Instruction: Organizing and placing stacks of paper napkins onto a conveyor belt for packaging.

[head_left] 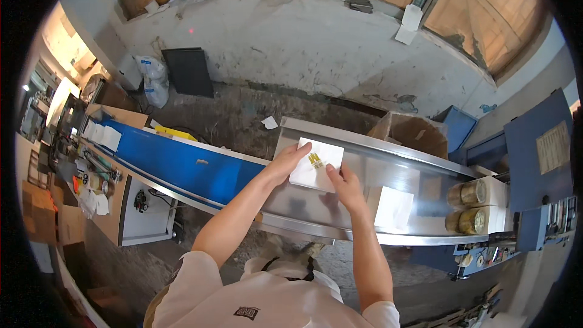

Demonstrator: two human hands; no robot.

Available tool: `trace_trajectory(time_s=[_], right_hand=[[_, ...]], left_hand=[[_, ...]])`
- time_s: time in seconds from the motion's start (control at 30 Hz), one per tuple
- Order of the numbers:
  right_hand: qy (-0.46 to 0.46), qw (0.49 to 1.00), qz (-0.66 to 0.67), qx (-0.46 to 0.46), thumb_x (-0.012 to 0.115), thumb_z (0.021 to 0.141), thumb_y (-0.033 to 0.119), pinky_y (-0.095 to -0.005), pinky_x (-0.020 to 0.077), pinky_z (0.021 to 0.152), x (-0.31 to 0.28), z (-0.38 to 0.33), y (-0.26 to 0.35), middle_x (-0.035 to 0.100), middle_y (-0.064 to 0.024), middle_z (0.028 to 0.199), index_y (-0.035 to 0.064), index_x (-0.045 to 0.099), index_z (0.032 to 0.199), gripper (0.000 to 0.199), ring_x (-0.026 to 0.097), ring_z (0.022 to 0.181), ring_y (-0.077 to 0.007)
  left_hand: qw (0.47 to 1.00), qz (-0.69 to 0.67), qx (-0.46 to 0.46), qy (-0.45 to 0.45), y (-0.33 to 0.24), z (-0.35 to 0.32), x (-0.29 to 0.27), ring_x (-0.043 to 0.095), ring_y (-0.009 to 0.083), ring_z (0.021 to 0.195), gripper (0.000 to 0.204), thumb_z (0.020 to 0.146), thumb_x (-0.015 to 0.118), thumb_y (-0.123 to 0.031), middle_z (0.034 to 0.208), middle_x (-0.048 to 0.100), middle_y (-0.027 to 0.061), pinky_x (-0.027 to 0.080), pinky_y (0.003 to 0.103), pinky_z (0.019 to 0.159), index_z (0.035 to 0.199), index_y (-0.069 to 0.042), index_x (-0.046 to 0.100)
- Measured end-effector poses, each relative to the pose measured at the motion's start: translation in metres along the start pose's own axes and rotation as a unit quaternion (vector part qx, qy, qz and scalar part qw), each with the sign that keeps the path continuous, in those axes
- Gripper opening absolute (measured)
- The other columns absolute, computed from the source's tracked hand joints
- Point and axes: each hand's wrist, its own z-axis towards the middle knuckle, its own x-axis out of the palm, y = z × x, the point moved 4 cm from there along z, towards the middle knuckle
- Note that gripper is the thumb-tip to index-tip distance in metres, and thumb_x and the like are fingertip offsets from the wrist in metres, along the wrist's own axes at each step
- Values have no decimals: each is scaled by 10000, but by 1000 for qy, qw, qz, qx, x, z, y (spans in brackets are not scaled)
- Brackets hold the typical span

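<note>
Between my two hands is a square stack of white paper napkins [310,175] with a gold printed mark on top. My left hand [287,163] grips its left edge, thumb lying over the upper left corner. From the right, my right hand [347,189] is closed on the lower right side, its thumb on the top face. The stack is just over the shiny metal table [364,170]; whether it touches the surface I cannot tell. To the right of my right hand lies another white napkin stack [393,208].
A blue conveyor belt [176,161] runs off to the left, with white napkins [103,135] at its far end. Behind the table stands an open cardboard box [410,133]. Jar-like cylinders [467,206] sit by the blue machine [537,152] at the table's right end.
</note>
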Motion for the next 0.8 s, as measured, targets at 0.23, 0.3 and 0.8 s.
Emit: trace_trajectory(time_s=[0.23,0.3,0.8], right_hand=[[-71,996,40,-30,632,940,281,-332,513,886,-39,-44,18,661,-201,1154,-49,544,1303,498,644,1064,-250],[-104,991,32,-76,664,922,185,-316,545,842,-81,-61,5,674,-171,1119,-42,582,1263,418,653,1041,-220],[-228,909,-338,-89,806,728,269,-444,511,718,-131,-123,-60,617,-171,857,8,624,813,329,601,837,-358]], left_hand=[[998,7,2,-56,-5,-3,-10,629,196,1061,473,987,568,-324,1218,631,159,485,320,901,1284,43,554],[959,78,178,-208,-30,-35,9,621,187,1050,406,969,611,-222,1240,610,168,494,315,885,1263,49,542],[941,306,117,81,72,-17,206,644,131,728,268,932,629,-152,876,695,78,510,279,625,1120,39,626]])
